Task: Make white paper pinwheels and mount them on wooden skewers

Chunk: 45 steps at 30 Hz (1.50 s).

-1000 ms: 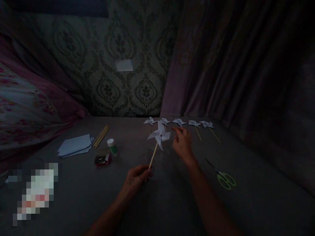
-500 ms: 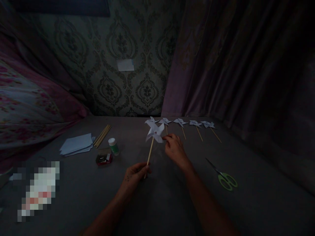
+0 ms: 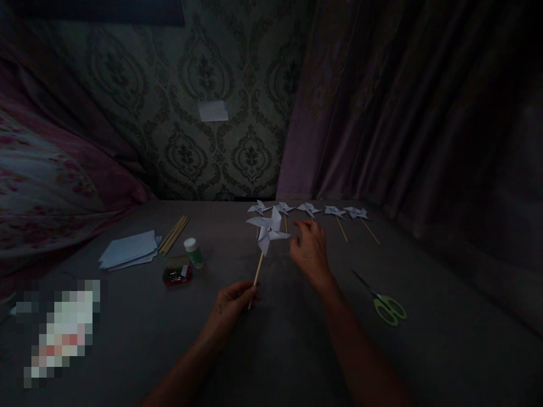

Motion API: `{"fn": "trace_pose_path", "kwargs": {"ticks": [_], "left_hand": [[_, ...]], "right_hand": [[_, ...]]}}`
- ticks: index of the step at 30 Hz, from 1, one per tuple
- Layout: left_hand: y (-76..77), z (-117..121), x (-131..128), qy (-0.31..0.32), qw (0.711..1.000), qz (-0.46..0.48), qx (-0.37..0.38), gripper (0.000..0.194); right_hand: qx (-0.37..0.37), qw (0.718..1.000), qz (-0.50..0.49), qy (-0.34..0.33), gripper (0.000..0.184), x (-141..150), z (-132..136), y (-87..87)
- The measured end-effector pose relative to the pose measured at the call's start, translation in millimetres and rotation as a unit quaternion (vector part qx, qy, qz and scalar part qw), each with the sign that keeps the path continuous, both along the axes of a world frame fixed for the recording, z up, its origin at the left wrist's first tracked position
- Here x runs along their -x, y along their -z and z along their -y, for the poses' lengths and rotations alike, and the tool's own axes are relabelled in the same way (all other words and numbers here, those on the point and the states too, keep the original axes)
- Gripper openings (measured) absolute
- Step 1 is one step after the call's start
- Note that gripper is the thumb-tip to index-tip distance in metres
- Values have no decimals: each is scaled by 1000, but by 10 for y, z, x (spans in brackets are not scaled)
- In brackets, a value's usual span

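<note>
My left hand grips the lower end of a wooden stick that carries a white paper pinwheel. The pinwheel stands tilted slightly to the right, with a small shiny pin at its centre. Just right of its blades, my right hand hovers with fingers bent and apart, touching nothing. Behind it, several more white paper pinwheels on sticks lie in a row along the far edge of the table.
On the left are a stack of white paper, a bundle of wooden sticks, a white-and-green glue bottle and a small red box of metal bits. Green-handled scissors lie at right. Curtains hang behind.
The held pinwheel's blades have turned to a different angle. My right hand has moved away from the blades, a little to the right and up. My left hand keeps its hold.
</note>
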State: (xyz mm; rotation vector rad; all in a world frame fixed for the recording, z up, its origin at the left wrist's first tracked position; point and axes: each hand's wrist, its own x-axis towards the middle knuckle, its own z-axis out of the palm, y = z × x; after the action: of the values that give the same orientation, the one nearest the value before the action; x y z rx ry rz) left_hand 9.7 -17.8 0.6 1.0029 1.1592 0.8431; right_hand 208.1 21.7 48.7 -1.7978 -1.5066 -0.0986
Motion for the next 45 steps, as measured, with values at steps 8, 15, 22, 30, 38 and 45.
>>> {"fn": "trace_pose_path", "kwargs": {"ticks": [8,15,22,30,38,45], "left_hand": [[26,-22,15,-13,1000,-2,-6,41],[-5,-12,-1,-18,1000,-9,7,44],[71,-25,15,11,1000,-6,1,41],[24,-29,14,-8,1000,2,19,45],[82,-43,29,-5,1000,1,11,46],[30,-18,4,-11,1000,16,17,41]], "right_hand": [[118,991,21,-64,36,143,33,76],[130,978,-14,-165,33,201,109,-3],[19,1000,11,7,42,-41,29,-50],[140,987,50,-58,38,72,31,75],[183,969,26,-163,44,222,130,0],[175,961,-69,-205,32,124,153,-89]]}}
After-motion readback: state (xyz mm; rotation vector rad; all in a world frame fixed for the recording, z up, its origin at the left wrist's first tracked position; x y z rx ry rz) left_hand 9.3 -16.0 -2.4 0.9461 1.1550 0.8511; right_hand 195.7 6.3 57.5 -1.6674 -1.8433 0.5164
